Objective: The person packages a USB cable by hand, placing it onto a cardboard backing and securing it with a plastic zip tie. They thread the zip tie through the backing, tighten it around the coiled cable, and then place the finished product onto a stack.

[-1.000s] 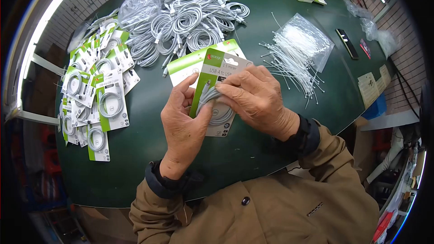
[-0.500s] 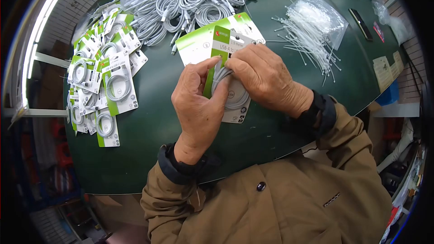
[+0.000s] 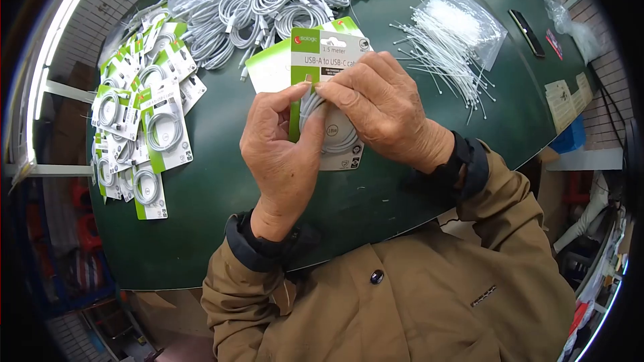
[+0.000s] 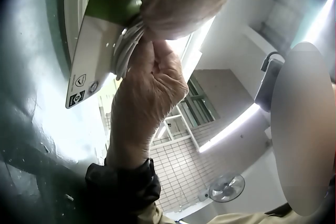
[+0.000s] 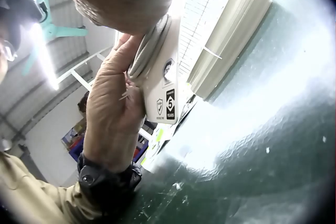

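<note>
Between both hands a green and white card (image 3: 329, 60) stands upright with a coiled grey cable (image 3: 345, 142) against its front. The left hand (image 3: 282, 147) grips the card's left edge, its thumb over the cable bundle. The right hand (image 3: 389, 114) pinches at the bundle near the card's middle. In the left wrist view the cable strands (image 4: 126, 48) lie against the card (image 4: 90, 61), and the right hand (image 4: 144, 98) meets them. The right wrist view has the left hand (image 5: 113, 108) behind the cable (image 5: 149, 48). Fingertips are partly hidden.
A stack of cards (image 3: 268, 67) lies just behind the held card. Loose coiled cables (image 3: 268, 0) are heaped at the back, carded cables (image 3: 164, 127) pile at the left, and white zip ties (image 3: 449, 40) spread on a bag at the right, near a phone (image 3: 526, 33).
The card has turned more squarely to the head view, showing more of its printed top. Both hands stay on the card and cable; the head view has shifted a little.
</note>
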Available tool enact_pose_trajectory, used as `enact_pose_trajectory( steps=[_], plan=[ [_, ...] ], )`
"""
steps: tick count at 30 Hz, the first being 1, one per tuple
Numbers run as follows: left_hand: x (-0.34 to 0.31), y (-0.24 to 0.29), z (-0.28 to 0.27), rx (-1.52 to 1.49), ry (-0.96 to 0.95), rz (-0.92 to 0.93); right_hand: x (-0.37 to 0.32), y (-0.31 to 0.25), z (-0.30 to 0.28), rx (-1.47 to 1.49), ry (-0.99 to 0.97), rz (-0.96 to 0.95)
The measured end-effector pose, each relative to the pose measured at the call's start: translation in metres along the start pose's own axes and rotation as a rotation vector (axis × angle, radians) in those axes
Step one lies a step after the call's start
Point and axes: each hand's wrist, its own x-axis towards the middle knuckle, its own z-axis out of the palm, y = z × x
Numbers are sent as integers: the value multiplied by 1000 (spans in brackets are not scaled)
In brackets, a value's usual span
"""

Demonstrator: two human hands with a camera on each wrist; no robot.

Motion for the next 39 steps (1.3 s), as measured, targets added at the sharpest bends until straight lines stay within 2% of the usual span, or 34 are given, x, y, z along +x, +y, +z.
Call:
enact_pose_trajectory(
  steps=[7, 12, 15, 17, 20, 21, 25, 28, 29, 32, 35, 38, 39],
  plan=[
    [3, 3, -1, -11, -6, -11, 0, 1, -2, -47, -96, 36],
    [3, 0, -2, -26, 1, -59, 3, 0, 0, -39, -79, 81],
    [5, 1, -5, -5, -7, -19, 6, -3, -6, -27, -100, 99],
    [9, 0, -6, -80, 37, -68, 11, 1, -8, -1, -96, 95],
    [19, 4, -15, -145, 82, -57, 22, 3, -15, 55, 63, 234],
    [21, 6, -19, -155, 102, -55, 20, 7, -16, 105, 117, 285],
    [22, 10, -23, -215, 165, -90, 22, -3, -12, 728, 93, 773],
    [20, 6, -21, -235, 169, -41, 22, -10, -8, 1192, -149, 986],
    [20, 7, -20, -258, 157, -64, 14, -13, 6, 1253, -10, 945],
    [21, 17, -19, -344, 121, -146, 10, -12, 4, 1205, -107, 950],
    [24, 21, -11, -447, 92, -219, 8, -15, 1, 1187, -126, 983],
    [23, 12, -19, -472, -25, -379, 3, -13, 3, 1216, -119, 986],
    [22, 12, -16, -494, 0, -406, 2, -13, 3, 1188, -119, 977]
  ],
)
